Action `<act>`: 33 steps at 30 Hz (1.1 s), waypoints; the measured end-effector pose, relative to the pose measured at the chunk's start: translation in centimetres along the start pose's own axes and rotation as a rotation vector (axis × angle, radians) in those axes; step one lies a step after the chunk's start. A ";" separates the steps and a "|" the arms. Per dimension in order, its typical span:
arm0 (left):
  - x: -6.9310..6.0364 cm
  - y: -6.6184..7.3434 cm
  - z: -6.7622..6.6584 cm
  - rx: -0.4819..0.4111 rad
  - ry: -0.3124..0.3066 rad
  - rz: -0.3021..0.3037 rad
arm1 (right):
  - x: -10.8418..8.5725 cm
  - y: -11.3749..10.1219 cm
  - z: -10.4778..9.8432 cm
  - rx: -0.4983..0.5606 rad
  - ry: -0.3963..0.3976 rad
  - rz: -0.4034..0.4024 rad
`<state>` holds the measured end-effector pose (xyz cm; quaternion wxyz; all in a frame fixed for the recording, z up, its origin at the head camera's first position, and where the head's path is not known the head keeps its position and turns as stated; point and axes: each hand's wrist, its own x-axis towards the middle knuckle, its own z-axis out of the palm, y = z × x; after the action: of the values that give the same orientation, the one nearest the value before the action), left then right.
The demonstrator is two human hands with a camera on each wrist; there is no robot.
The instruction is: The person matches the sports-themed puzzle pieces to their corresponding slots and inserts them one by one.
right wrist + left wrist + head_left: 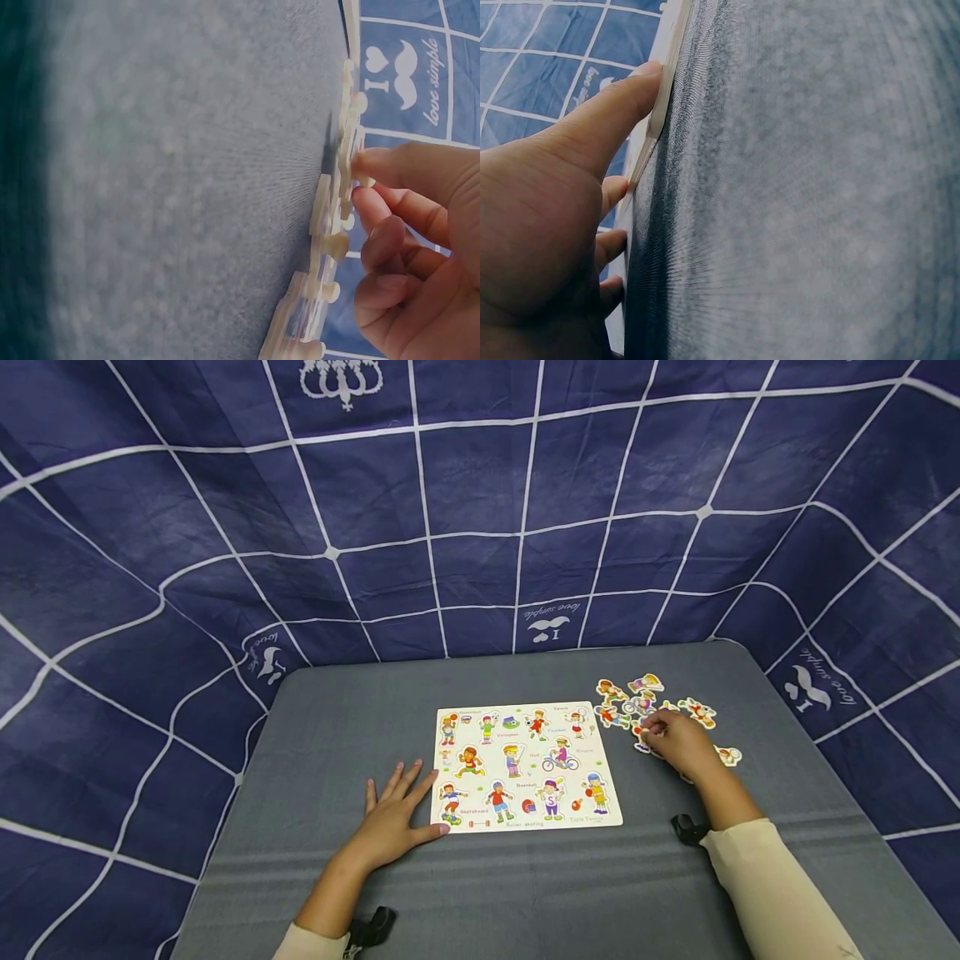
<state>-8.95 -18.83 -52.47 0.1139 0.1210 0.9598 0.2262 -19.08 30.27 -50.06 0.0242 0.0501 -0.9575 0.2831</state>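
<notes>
A pale wooden puzzle board [611, 817], printed with children playing sports, lies flat on the grey cloth. My left hand [393, 822] rests at its lower left corner with fingers spread; in the left wrist view the thumb [634, 94] touches the board's edge. Right of the board is a loose cluster of knobbed sports-figure puzzle pieces [699, 713]. My right hand [682, 743] reaches into the cluster and pinches one puzzle piece [346, 169] by its knob between thumb and index finger. Its picture is partly hidden behind the fingers.
Grey cloth [337, 718] covers the table. A dark blue curtain with white grid lines [480, 568] stands behind it and at both sides. One loose piece [728, 756] lies right of my right hand. Black straps with devices [372, 927] sit at both wrists.
</notes>
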 end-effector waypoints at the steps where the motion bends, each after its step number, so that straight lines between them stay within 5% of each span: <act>1: 0.0 0.0 0.0 -0.002 0.003 0.001 | -0.1 -0.1 0.0 0.004 0.005 -0.001; 18: -0.1 0.1 -0.1 -0.001 0.005 -0.004 | -2.2 -2.2 -0.3 0.033 0.131 -0.070; 33: -0.2 0.3 -0.2 -0.013 0.050 0.018 | -4.1 -4.0 0.5 0.096 0.133 -0.135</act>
<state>-8.78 -18.69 -52.11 0.0886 0.1231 0.9597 0.2366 -14.58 26.99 -48.65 0.1042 0.0967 -0.9336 0.3291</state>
